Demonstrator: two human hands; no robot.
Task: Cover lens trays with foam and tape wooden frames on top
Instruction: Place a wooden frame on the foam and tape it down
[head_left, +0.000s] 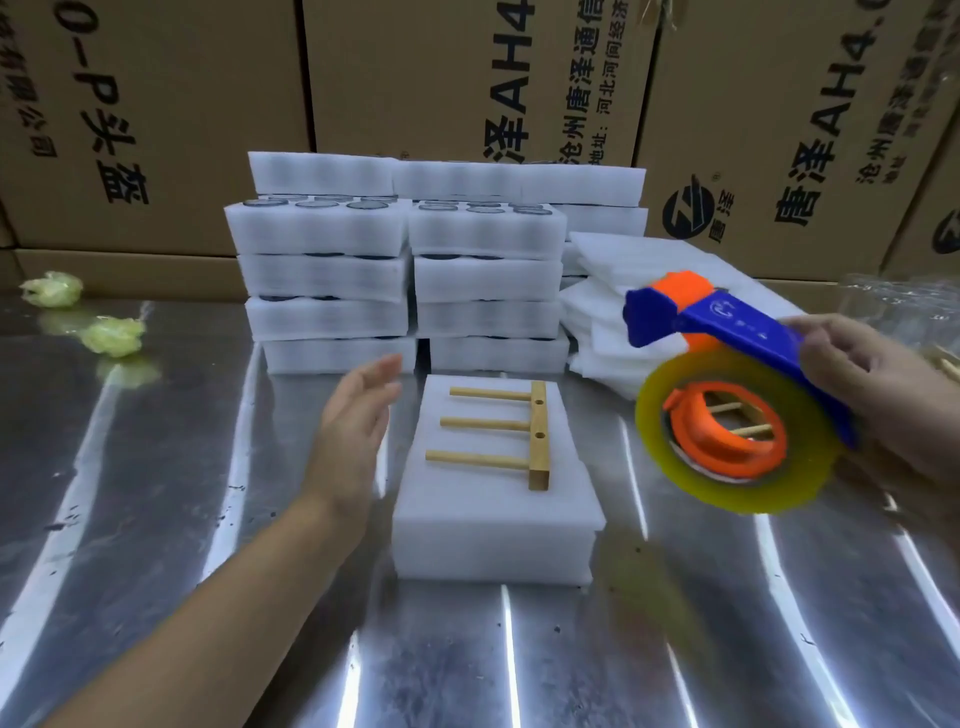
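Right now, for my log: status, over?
Left hand open beside white foam-covered tray. Right hand grips blue-and-orange tape dispenser. Wooden three-peg frame lies untaped on top. Path clear.

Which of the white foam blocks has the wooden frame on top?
The single foam block lying alone in front, nearest the person; the wooden frame rests on it. The stacked blocks behind carry none.
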